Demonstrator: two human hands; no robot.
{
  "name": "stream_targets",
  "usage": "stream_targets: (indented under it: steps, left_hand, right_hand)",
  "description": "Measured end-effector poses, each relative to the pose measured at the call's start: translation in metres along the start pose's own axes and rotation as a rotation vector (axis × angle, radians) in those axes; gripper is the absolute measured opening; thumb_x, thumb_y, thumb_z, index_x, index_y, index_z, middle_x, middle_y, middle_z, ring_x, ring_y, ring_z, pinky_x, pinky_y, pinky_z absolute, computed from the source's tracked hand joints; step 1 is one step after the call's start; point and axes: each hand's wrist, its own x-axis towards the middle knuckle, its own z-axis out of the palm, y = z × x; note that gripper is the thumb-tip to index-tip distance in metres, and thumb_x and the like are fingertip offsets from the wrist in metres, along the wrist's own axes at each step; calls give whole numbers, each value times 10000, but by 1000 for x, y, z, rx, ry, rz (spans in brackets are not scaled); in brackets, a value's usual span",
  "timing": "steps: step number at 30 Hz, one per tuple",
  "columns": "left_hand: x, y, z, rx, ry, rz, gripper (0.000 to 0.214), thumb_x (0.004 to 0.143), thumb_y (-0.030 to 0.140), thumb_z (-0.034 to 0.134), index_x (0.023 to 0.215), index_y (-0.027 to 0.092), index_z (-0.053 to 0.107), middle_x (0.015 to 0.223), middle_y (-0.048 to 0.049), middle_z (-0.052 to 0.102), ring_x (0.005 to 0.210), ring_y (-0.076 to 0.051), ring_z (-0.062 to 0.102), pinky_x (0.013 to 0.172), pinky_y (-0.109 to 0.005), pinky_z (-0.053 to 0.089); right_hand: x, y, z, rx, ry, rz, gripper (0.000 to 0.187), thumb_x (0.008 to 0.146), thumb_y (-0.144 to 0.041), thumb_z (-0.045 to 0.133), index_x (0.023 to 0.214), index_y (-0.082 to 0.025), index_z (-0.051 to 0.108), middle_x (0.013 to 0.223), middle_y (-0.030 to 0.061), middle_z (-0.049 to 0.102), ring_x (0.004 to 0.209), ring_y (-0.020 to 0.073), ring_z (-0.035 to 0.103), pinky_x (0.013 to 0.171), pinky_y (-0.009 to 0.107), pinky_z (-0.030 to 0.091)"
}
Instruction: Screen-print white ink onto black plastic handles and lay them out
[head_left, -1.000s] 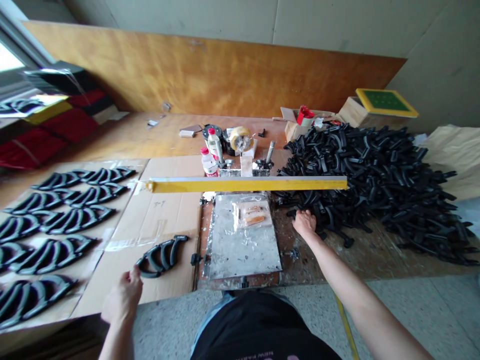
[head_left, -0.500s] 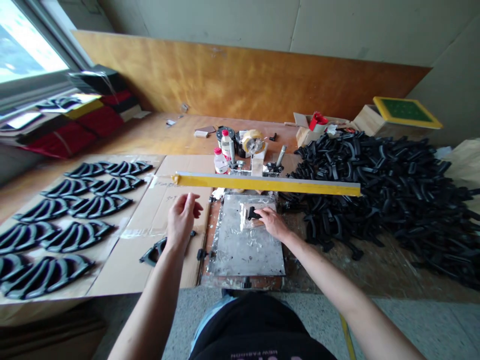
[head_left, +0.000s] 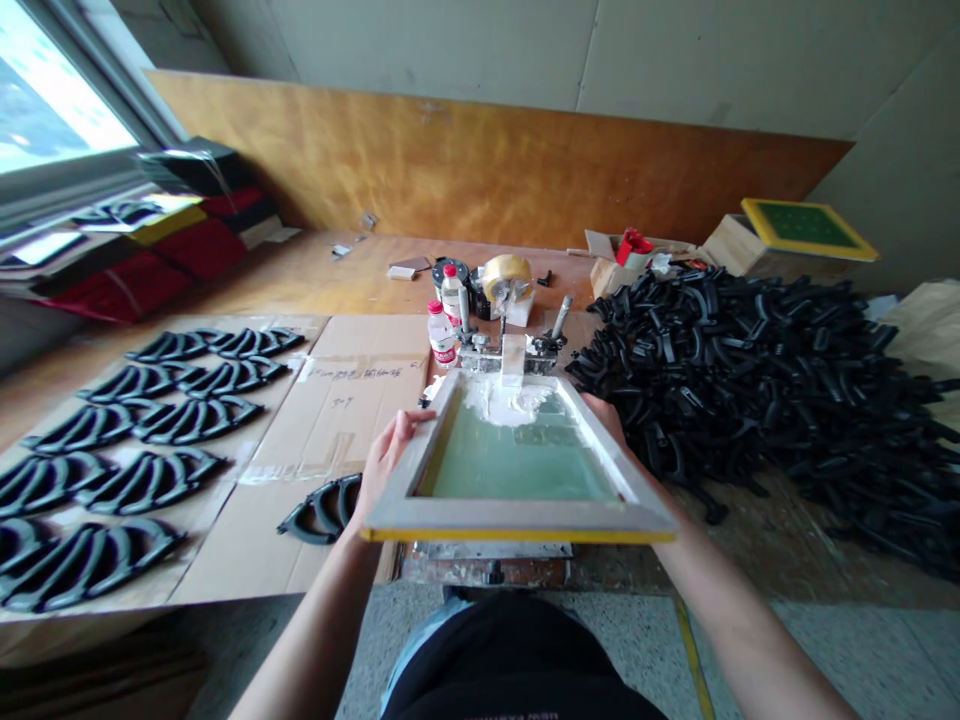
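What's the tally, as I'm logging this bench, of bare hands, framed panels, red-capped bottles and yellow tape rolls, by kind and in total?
Bare hands: 2 (left hand, right hand)
Framed panels: 2 (grey-framed panel, yellow-framed panel)
Red-capped bottles: 2 (near bottle, far bottle)
Yellow tape roll: 1
Total: 7

Frame [head_left: 517,515] now down over metal plate [head_left: 495,550]; L hand [head_left: 384,455] at its left side, R hand [head_left: 606,418] at right.

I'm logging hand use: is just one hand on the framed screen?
No, the left hand and right hand hold opposite sides of the framed screen.
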Motion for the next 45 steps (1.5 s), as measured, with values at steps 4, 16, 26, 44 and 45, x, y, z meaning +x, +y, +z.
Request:
stream_targets:
  steps: [4,16,26,44,45]
  left_hand:
    - [-22,-52,-6,26,-115,-236,672,742,634,635,1251,196,612,869,-42,705,768,-196,623,669,-264,480]
    - [-17,-134,3,24,-103,-285,675,775,577,623,1330,203,536,966,-63,717,880,-228,665,752,-297,512]
    - [-17,-129,2,67,-121,-272,637,799,571,601,1310,195,548,993,-74,722,914,-238,660,804,-304,495]
    - [-15,-139,3,131,-128,-236,670,823,593,528,1335,161,526,1091,-103,707,985,-257,654,886,-357,486]
    - [-16,-137,4,132,-131,-233,675,824,593,523,1336,153,523,1094,-105,707,982,-254,655,879,-351,488]
  right_hand:
    - [31,-16,-9,-44,131,-75,437,865,-195,586,1296,-119,579,1337,146,571,1200,241,541,1028,353,429]
    - [33,-72,24,-292,-151,-292,86,886,-200,567,947,-176,623,986,94,661,968,227,574,830,311,446]
    - [2,-100,35,-344,-244,-342,100,858,-197,572,938,-172,625,960,109,675,932,240,597,789,320,460]
    - [34,-81,65,-220,-127,-351,215,816,-50,514,940,-179,633,983,80,655,957,222,555,862,317,440]
    - [30,-80,62,-175,-149,-409,220,806,-47,527,937,-184,639,976,71,659,951,216,560,859,313,442]
